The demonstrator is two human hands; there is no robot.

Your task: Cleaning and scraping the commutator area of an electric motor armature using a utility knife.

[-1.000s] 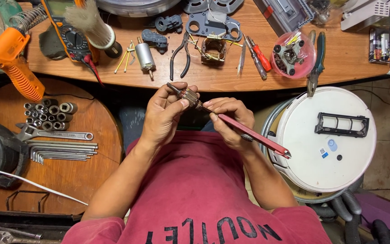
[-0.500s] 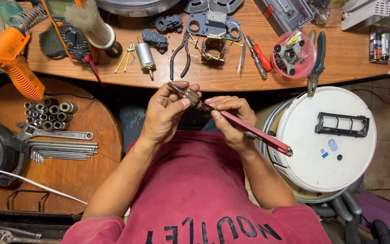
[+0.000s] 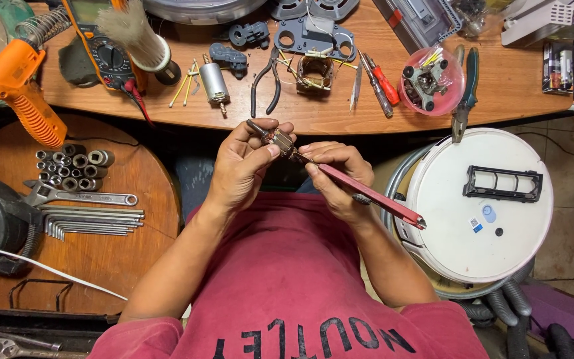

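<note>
Left hand [image 3: 244, 166] pinches small motor rotor [image 3: 275, 138]; right hand [image 3: 337, 176] grips red-handled tool [image 3: 367, 195]. Rotor judged light, rigid, windings fragile; hold by shaft ends

Left hand [image 3: 247, 166] and right hand [image 3: 337, 176] raised together at chest, fingers curled, fingertips nearly meeting.

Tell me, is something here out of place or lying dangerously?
Yes: the green-handled pliers overhang the bench edge above the white round appliance. Both hands, left hand and right hand, look normal.
</note>
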